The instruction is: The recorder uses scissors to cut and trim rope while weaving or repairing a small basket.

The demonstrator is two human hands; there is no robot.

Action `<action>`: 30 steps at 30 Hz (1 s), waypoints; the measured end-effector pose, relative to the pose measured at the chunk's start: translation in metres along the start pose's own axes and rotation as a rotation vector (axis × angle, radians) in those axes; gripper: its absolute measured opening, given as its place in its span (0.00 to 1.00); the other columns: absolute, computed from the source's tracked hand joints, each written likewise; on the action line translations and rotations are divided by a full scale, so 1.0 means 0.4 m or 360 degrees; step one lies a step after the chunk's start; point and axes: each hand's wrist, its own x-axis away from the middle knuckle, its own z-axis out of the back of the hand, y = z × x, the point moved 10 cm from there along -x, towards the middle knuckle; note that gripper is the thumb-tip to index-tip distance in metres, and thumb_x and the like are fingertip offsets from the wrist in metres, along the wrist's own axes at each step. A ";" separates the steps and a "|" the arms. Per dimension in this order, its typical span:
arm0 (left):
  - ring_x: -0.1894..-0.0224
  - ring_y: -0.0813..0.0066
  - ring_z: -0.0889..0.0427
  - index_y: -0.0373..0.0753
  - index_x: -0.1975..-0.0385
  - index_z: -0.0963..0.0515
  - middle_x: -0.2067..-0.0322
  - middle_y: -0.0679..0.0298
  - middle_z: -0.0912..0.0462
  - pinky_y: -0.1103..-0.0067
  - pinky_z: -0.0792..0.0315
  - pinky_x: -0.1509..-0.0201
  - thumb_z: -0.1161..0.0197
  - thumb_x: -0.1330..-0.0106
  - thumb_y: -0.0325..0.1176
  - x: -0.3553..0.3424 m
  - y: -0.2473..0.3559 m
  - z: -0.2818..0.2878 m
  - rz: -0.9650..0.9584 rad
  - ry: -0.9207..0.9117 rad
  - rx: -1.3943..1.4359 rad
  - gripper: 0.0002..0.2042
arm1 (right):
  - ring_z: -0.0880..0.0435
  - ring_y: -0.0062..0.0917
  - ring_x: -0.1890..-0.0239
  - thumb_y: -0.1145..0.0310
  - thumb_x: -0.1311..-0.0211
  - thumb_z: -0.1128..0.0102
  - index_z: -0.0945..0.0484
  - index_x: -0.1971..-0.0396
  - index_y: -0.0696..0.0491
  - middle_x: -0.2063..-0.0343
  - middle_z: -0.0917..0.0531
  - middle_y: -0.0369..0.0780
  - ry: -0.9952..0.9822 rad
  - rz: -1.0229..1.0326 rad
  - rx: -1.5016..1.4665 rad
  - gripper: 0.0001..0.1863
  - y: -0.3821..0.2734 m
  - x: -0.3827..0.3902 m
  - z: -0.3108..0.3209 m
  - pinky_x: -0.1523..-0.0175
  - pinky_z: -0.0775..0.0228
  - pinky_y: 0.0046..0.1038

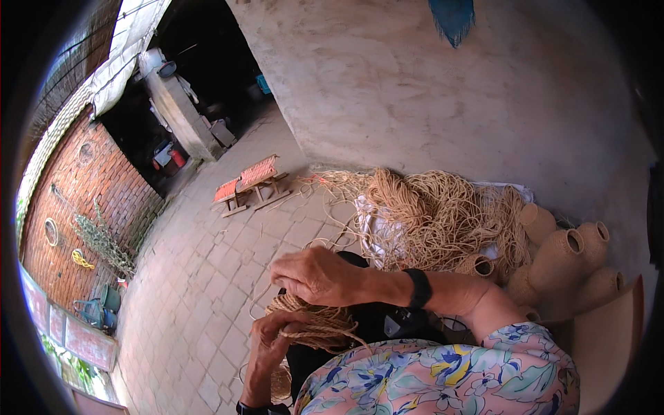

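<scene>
On my lap rests a bundle of twisted straw rope (324, 325), tan and loosely coiled. My left hand (271, 344) grips its left side, the thumb and fingers curled around the strands. Over the top of the bundle bends my right hand (319, 275), its fingers closed at the rope's upper left edge; the strand between them is mostly hidden. A loose strand loops out to the left of both hands. Below my left wrist a tan woven piece (281, 382) partly shows beside my dark-clothed leg.
A large tangled heap of straw rope (443, 214) lies on white sheeting by the plaster wall (443, 104). Several woven vases (555, 261) stand to the right. Two low stools (259, 173) with reddish woven seats are ahead on the tiled floor (190, 277). A brick wall (104, 214) bounds the left.
</scene>
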 end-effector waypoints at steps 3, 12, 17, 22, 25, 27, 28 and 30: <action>0.73 0.74 0.21 0.34 0.72 0.21 0.74 0.63 0.19 0.82 0.29 0.69 0.41 0.45 0.20 0.006 0.059 0.017 -0.0386 0.0136 -0.0564 0.04 | 0.21 0.32 0.67 0.73 0.42 0.47 0.25 0.63 0.58 0.71 0.20 0.41 -0.0322 -0.0064 -0.0439 0.08 0.106 0.048 -0.142 0.64 0.31 0.31; 0.74 0.68 0.25 0.39 0.78 0.26 0.73 0.64 0.20 0.76 0.31 0.72 0.37 0.57 0.15 0.054 0.177 -0.025 -0.1270 0.0491 -0.1452 0.10 | 0.29 0.16 0.75 0.70 0.43 0.48 0.24 0.61 0.57 0.76 0.27 0.31 -0.1021 -0.0736 -0.1476 0.11 0.192 0.115 -0.289 0.70 0.37 0.21; 0.74 0.66 0.23 0.38 0.76 0.26 0.72 0.62 0.20 0.75 0.30 0.71 0.37 0.55 0.16 0.057 0.174 -0.026 -0.1267 0.0504 -0.1460 0.10 | 0.29 0.21 0.75 0.70 0.44 0.46 0.26 0.65 0.57 0.78 0.30 0.34 -0.0923 -0.0107 -0.1121 0.09 0.159 0.072 -0.289 0.70 0.36 0.24; 0.70 0.63 0.20 0.37 0.73 0.24 0.69 0.59 0.18 0.74 0.27 0.68 0.37 0.48 0.18 0.054 0.182 0.010 -0.1078 0.0633 -0.1520 0.07 | 0.26 0.40 0.63 0.69 0.51 0.44 0.32 0.77 0.56 0.75 0.28 0.46 -0.0238 0.0411 -0.0087 0.08 0.088 0.015 -0.167 0.61 0.35 0.36; 0.72 0.64 0.20 0.37 0.71 0.24 0.72 0.59 0.20 0.74 0.28 0.70 0.36 0.48 0.20 0.032 0.169 0.019 -0.0995 0.0608 -0.1413 0.07 | 0.26 0.33 0.71 0.64 0.48 0.41 0.31 0.79 0.56 0.78 0.27 0.44 -0.0437 -0.0004 -0.0368 0.12 0.118 0.008 -0.118 0.66 0.36 0.32; 0.75 0.64 0.22 0.38 0.71 0.25 0.77 0.60 0.23 0.73 0.30 0.73 0.35 0.47 0.24 0.027 0.142 0.031 -0.0905 0.0611 -0.1414 0.07 | 0.27 0.29 0.75 0.62 0.46 0.41 0.31 0.80 0.57 0.80 0.28 0.42 -0.0534 -0.0129 -0.0519 0.14 0.130 0.009 -0.120 0.68 0.37 0.31; 0.75 0.64 0.22 0.38 0.71 0.25 0.77 0.60 0.23 0.73 0.30 0.73 0.35 0.47 0.24 0.033 0.142 0.039 -0.0876 0.0633 -0.1436 0.07 | 0.31 0.24 0.77 0.60 0.44 0.40 0.32 0.81 0.57 0.83 0.30 0.39 -0.0595 -0.0213 -0.0570 0.17 0.139 0.009 -0.129 0.71 0.39 0.29; 0.79 0.64 0.24 0.38 0.72 0.26 0.80 0.62 0.26 0.72 0.32 0.76 0.36 0.45 0.28 0.033 0.138 0.017 -0.0873 0.0460 -0.1605 0.05 | 0.35 0.19 0.79 0.58 0.43 0.39 0.33 0.83 0.57 0.85 0.32 0.36 -0.0671 -0.0291 -0.0632 0.20 0.131 0.007 -0.139 0.73 0.41 0.27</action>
